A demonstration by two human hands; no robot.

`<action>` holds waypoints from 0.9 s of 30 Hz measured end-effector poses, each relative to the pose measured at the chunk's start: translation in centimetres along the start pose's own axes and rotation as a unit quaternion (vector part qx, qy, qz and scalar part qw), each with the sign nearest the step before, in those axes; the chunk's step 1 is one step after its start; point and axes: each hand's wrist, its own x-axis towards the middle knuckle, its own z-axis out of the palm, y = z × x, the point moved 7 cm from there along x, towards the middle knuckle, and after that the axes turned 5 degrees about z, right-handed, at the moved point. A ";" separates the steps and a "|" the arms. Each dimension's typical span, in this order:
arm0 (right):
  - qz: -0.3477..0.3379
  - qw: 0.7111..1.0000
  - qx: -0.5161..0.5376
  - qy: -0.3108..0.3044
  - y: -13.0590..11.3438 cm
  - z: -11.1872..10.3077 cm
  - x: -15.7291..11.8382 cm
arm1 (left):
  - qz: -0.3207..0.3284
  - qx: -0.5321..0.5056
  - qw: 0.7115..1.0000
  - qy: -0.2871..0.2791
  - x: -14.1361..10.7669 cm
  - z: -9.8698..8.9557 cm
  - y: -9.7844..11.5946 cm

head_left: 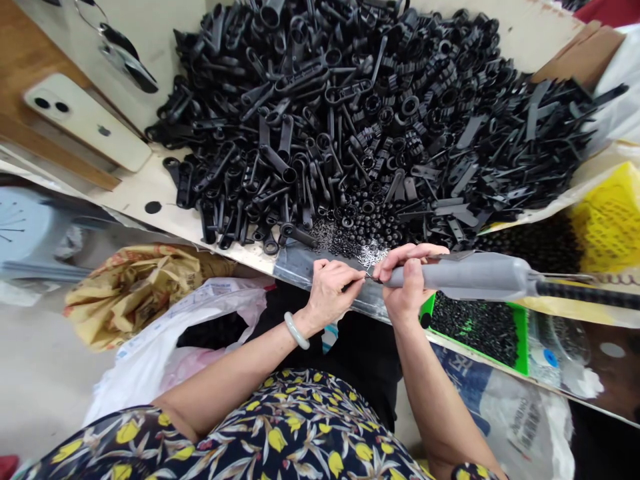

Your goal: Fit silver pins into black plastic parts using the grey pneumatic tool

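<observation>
One grey handheld tool [475, 275] is extending rightward from between the hands, its long axis running sideways and its narrow end pointing left; the right hand [404, 301] is nearer, wrapping its fingers around the front; the left hand [331, 293] is pinching what appears to be one small dark piece [349, 286] beside that end; one cluster of silvery pins [373, 254] is lying just beyond; one green tray [523, 341] is sitting rightward; black plastic parts [300, 127], uncountable, are forming the heap behind.

The left hand [331, 292] pinches a small dark thing [351, 285]; the right hand [403, 299] holds a gray tool [480, 275] near black parts [345, 120].
</observation>
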 end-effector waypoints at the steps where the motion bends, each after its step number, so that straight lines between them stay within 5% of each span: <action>1: 0.003 1.000 0.005 -0.002 0.1 0.0 0.0 | 0.002 -0.002 1.000 0.003 0.0 0.0 0.0; 14: 0.003 0.999 -0.011 -0.031 0.8 0.1 0.0 | 0.023 0.005 0.999 -0.025 -0.2 0.1 -0.4; 27: 0.029 0.989 -0.051 -0.136 1.6 2.0 0.4 | 0.034 0.005 0.999 -0.025 -0.4 0.3 -0.9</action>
